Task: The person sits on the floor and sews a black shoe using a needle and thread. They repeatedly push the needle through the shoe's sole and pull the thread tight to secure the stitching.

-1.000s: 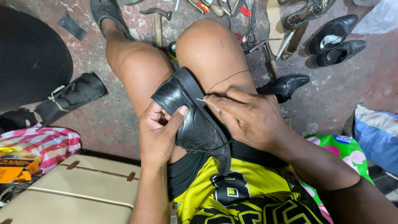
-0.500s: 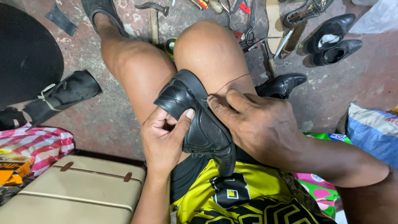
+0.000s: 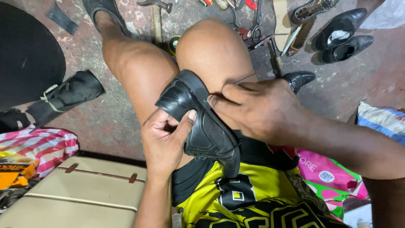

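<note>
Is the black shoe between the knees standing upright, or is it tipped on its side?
Tipped. The shoe lies slanted between the knees, its sole edge toward the right hand, which pinches there, while the left hand grips its upper.

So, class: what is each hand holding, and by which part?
The left hand grips the black shoe by its side near the toe, thumb on the upper. The right hand pinches at the sole edge; a thin thread runs from it.

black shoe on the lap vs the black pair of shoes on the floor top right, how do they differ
The black textured leather shoe lies tilted across the thighs, gripped by the left hand, with the right hand pinching at its edge. The pair of glossy black shoes stands untouched on the concrete floor, openings up. The held one looks matte and perforated, the pair smooth. All are black dress shoes.
</note>
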